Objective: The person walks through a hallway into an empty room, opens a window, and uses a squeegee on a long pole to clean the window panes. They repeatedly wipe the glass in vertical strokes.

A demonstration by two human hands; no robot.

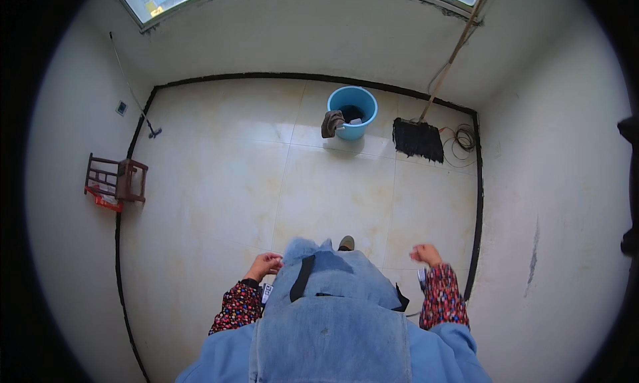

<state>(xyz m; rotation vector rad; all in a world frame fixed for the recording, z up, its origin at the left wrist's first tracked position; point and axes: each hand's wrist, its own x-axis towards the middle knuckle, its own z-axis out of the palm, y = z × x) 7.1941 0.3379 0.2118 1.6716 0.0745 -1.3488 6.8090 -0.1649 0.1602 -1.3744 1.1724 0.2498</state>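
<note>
My left hand [264,267] hangs beside the denim apron [332,340], fingers loosely bent and a little apart, with nothing visible in it. On the other side my right hand [427,253] is held out over the tiled floor [224,183], its fingers curled in and no object showing. Ahead on the tiles stands a light blue plastic bucket [353,131]. A brown cloth [331,124] drapes over its near left rim. Dark contents and a small pale item show inside. Both hands are well apart from the bucket.
A black-headed broom [418,139] leans in the far right corner near a coiled cable [465,138]. Against the left wall are a small wooden chair [131,180], a red package [107,201] and a long-handled tool [155,132]. One shoe [346,242] shows below the apron.
</note>
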